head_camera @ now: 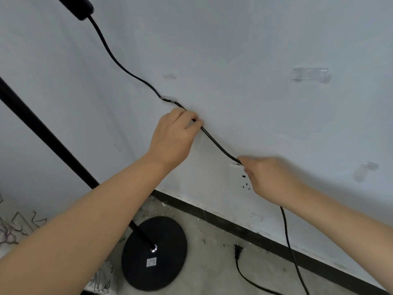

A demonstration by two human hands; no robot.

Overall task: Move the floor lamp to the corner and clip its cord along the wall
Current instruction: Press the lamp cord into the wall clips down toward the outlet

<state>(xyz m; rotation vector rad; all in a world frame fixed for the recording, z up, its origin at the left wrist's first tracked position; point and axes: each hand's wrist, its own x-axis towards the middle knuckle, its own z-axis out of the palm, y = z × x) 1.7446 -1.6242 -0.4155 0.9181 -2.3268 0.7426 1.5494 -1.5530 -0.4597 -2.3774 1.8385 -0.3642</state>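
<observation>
Head view: at frame centre the left hand (173, 136) pinches the black cord (217, 143) against the wall (255, 50), just below a clear clip (168, 99). Lower right, the right hand (269, 177) grips the cord. The lamp base (168, 237) stands on the floor (212, 252), bottom centre.

text: none legible | lamp base (136, 271) | white sticker (151, 262) too small to read

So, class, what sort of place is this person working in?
Probably a bare, unfinished room indoors: a plain white wall with a dark baseboard, a rough, stained concrete floor, and a floor lamp standing on it.
</observation>
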